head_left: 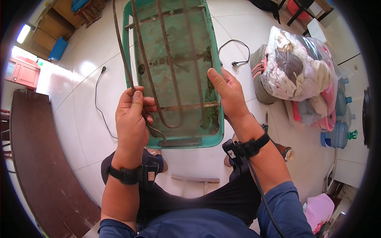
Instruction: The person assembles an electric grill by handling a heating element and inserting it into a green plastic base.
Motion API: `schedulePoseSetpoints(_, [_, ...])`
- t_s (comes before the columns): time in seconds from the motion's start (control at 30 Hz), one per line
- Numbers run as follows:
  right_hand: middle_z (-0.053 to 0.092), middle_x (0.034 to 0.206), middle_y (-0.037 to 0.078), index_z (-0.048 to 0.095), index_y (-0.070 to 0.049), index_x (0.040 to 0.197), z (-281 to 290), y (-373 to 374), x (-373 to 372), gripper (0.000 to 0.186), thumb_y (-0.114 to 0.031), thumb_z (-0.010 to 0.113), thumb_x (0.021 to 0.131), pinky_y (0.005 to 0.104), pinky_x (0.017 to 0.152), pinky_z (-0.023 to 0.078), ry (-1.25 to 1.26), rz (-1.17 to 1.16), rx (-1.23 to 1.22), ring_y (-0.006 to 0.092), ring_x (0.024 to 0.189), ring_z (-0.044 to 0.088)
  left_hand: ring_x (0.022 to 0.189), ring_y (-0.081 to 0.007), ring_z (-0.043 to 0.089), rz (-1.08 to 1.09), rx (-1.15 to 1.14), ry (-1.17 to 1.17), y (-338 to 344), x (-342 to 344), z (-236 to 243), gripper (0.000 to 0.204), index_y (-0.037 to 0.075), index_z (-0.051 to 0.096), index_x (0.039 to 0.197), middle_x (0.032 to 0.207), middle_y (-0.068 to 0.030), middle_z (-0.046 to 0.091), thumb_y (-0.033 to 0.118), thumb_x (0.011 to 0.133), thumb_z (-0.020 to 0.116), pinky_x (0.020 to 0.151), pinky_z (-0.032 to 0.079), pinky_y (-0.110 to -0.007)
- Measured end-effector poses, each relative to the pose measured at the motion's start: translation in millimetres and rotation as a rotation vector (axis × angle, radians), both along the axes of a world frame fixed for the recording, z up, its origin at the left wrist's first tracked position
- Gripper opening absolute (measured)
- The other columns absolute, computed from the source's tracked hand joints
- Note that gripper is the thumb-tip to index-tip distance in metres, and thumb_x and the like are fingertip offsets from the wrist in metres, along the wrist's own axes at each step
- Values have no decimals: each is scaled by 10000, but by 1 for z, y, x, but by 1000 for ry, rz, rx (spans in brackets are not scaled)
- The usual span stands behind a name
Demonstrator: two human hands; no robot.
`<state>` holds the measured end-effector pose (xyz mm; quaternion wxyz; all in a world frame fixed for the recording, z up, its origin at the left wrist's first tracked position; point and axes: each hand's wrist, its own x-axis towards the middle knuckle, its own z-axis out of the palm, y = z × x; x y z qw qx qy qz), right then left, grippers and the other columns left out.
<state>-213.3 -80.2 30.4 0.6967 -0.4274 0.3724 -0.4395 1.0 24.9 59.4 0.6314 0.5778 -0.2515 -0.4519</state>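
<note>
A green rectangular tray stretches away in front of me, its inner face stained and worn. Rusty bent metal tubing runs lengthwise over it in long loops, crossed by thin metal bars. My left hand pinches the outer left length of tubing between thumb and fingers, near the tray's lower left corner. At the right side, my right hand grips the tray's rim, thumb on top and fingers mostly hidden behind the edge. Black devices are strapped on both wrists, and a cable trails from the right one.
Power cords lie on the tiled floor, one with a black plug to the right, another cord to the left. A clear bag of clothes and blue water bottles stand right. A dark brown table runs along the left.
</note>
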Motion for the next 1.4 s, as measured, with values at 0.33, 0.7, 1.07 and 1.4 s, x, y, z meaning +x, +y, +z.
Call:
schedulePoseSetpoints(0.33, [675, 1030, 61, 615, 45, 1237, -7, 0, -1, 488, -351, 668, 957, 249, 817, 475, 72, -5, -4, 98, 912, 579, 665, -97, 632, -37, 53, 14, -1, -5, -1, 172, 92, 573, 1157, 818, -16, 673, 215, 1057, 509, 518, 455, -210])
schedulePoseSetpoints(0.7, [679, 1010, 71, 630, 43, 1213, -13, 1, -2, 478, -362, 663, 961, 261, 814, 478, 131, -31, -42, 111, 906, 584, 742, -107, 645, -103, 166, -246, -3, 1, 4, 173, 74, 593, 1139, 874, -20, 663, 206, 1045, 530, 629, 514, -236])
schedulePoseSetpoints(1.07, [685, 1012, 68, 634, 40, 1208, -1, 3, -3, 460, -345, 668, 959, 263, 810, 484, 109, -22, -45, 111, 903, 592, 702, -55, 571, -185, 208, -728, -4, 16, 2, 185, -5, 658, 1070, 849, 13, 635, 139, 954, 659, 613, 471, -217])
schedulePoseSetpoints(1.4, [681, 1024, 61, 618, 45, 1231, -6, 3, -3, 466, -318, 685, 946, 249, 819, 484, 116, -27, -16, 100, 916, 594, 567, -69, 583, -261, 316, -547, -8, 17, 5, 222, -25, 654, 1079, 772, -10, 630, 124, 918, 690, 487, 442, -209])
